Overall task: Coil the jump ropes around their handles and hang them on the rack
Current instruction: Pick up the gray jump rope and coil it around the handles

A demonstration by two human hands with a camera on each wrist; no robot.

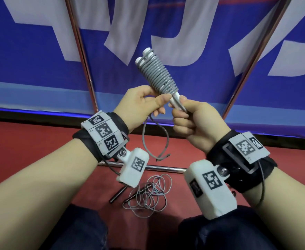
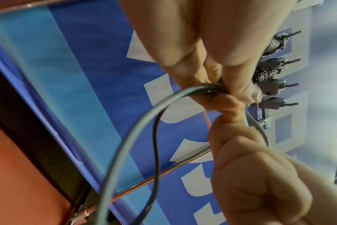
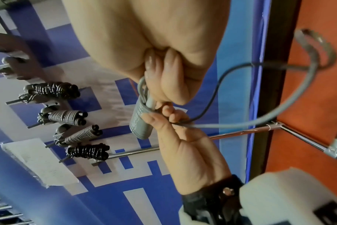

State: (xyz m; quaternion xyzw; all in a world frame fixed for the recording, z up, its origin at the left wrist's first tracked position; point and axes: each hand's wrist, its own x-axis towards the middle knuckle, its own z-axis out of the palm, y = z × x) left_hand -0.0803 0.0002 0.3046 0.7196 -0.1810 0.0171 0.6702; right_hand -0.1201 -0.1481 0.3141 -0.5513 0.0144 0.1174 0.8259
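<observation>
Two white handles held side by side carry a tight grey rope coil (image 1: 155, 74) and point up and to the left. My left hand (image 1: 161, 105) pinches the rope at the coil's lower end. My right hand (image 1: 182, 112) grips the handles' bare lower ends (image 1: 176, 101). A loose loop of the grey rope (image 1: 155, 141) hangs below both hands. The right wrist view shows the coil (image 3: 140, 121) and the hanging loop (image 3: 260, 121). Several coiled ropes (image 3: 67, 118) hang on the rack's pegs (image 3: 35, 126) there.
A second, uncoiled jump rope with dark handles (image 1: 148, 195) lies tangled on the red floor by my knees. Slanted metal poles (image 1: 79, 56) (image 1: 247, 69) and a floor bar (image 1: 162, 168) stand before a blue banner (image 1: 40, 51).
</observation>
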